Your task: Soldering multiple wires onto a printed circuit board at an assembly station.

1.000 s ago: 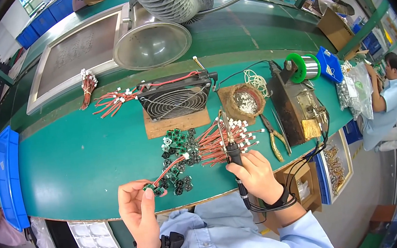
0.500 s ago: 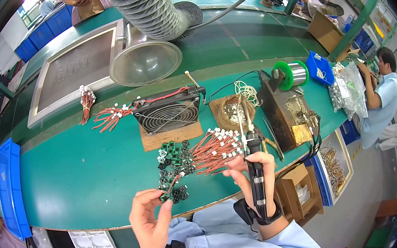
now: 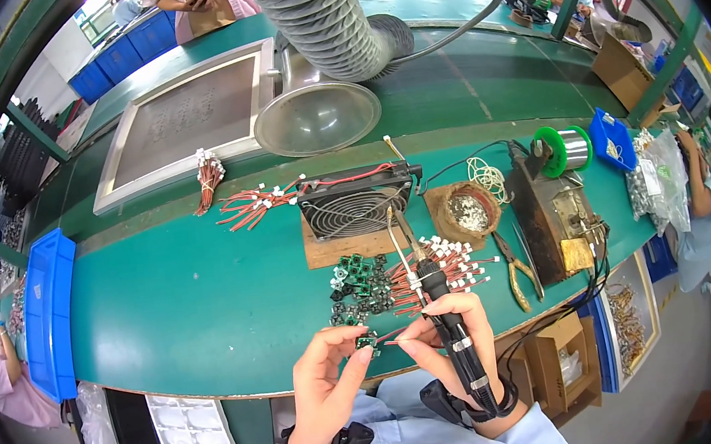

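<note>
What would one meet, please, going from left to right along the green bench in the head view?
Blue plastic bin → bundle of red wires → black square fan → round brown dish of solder bits → green-flanged solder spool → small blue tray.

Bright, even overhead light w/ soft shadows, sharp centre, strong fisheye bend + black vignette at edges.

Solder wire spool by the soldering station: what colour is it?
Green solder wire spool, clearest in the head view.

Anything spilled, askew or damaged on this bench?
Nothing stands out. The left hand pinches a small green part; the right hand holds a soldering iron. Wire bundles and loose green parts lie in heaps on the green bench, with nothing visibly broken.
</note>
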Tool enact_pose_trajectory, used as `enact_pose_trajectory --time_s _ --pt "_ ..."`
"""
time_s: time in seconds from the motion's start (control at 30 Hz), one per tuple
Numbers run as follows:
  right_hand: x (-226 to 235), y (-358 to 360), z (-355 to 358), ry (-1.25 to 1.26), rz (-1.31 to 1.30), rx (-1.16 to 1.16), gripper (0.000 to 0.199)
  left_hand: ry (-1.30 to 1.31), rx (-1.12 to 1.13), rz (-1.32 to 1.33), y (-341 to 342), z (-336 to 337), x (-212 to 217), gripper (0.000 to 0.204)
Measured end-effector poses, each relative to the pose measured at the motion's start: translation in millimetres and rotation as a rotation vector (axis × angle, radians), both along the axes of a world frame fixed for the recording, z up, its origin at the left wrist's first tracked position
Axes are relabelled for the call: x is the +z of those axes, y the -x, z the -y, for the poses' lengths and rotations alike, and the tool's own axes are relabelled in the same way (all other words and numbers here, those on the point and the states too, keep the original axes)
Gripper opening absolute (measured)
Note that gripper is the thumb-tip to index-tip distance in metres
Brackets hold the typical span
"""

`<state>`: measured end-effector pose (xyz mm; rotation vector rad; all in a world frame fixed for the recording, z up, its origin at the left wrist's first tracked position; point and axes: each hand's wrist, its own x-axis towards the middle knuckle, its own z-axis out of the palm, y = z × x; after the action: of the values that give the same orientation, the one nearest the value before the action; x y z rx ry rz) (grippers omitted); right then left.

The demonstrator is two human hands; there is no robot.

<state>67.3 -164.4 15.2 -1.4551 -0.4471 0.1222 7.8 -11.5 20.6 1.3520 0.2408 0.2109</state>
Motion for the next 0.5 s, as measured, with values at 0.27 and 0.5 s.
enact_pose_trajectory --time_s 0.27,0.5 --pt "0 3 1 0.079 0.108 -0.011 0.044 -0.387 0.02 0.122 1 -1 -3 0.022" --pt "2 5 -6 -0.077 0.115 -0.002 0.044 0.231 -0.045 -0.005 -5 -11 4 0.019"
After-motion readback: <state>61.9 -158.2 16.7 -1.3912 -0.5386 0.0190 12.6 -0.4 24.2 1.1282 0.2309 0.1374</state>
